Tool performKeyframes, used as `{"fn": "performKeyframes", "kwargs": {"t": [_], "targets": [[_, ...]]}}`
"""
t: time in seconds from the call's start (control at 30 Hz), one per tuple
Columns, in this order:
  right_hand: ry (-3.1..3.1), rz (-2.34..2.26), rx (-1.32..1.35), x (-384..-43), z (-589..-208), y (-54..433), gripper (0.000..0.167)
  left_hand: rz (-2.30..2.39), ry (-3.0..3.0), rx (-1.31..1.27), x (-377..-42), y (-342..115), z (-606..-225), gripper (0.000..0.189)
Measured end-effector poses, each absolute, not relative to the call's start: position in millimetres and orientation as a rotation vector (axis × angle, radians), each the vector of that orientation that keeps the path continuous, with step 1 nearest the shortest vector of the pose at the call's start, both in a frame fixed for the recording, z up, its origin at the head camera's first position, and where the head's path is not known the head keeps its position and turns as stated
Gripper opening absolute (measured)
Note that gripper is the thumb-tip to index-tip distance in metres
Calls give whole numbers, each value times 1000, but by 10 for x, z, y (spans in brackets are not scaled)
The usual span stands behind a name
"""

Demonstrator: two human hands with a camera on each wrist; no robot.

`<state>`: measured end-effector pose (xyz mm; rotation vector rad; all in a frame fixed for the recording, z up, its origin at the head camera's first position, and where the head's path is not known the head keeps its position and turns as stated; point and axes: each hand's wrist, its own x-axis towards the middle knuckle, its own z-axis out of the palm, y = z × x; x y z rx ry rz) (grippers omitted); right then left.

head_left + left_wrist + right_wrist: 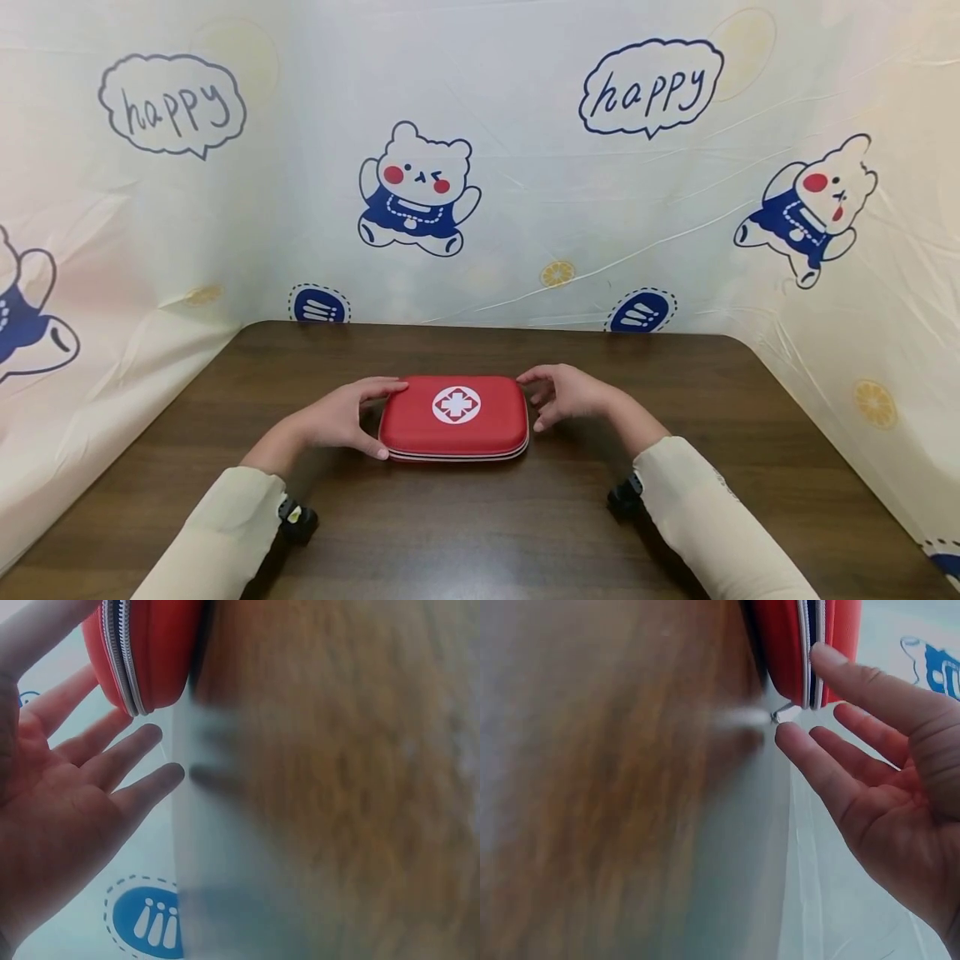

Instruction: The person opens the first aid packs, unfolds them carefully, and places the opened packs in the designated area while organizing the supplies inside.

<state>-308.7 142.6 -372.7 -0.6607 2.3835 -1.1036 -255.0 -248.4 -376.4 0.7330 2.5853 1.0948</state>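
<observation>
A red zip-up first-aid case [454, 437] with a white cross emblem lies flat on the brown table. My left hand [341, 415] is at its left end, the index fingertip at the back corner and the thumb by the front corner. In the left wrist view, the other fingers of that hand reach out loosely below the zipper [126, 664]. At the right end of the case is my right hand [573, 394], fingers slightly bent and spread. The right wrist view shows its thumb over the zipped edge and a silver zipper pull [785, 714] close to a fingertip.
The wood-grain table [450, 533] has rounded far corners. Behind it and along both sides hangs a pale curtain [517, 150] printed with bears, lemon slices and "happy" bubbles. A small black device [298, 522] is strapped at each wrist.
</observation>
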Motion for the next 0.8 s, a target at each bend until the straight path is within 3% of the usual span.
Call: {"fn": "performKeyframes", "kwargs": {"t": [0.27,0.8], "targets": [[2335,-1151,-760,-2935,-3742,1373,90,1124,2569,717,-2569,-2501,-3775,98],[2234,-1243,-771,-2887,-3760,1402,90,1194,2456,657,-2581,-2489,-3718,94]]}}
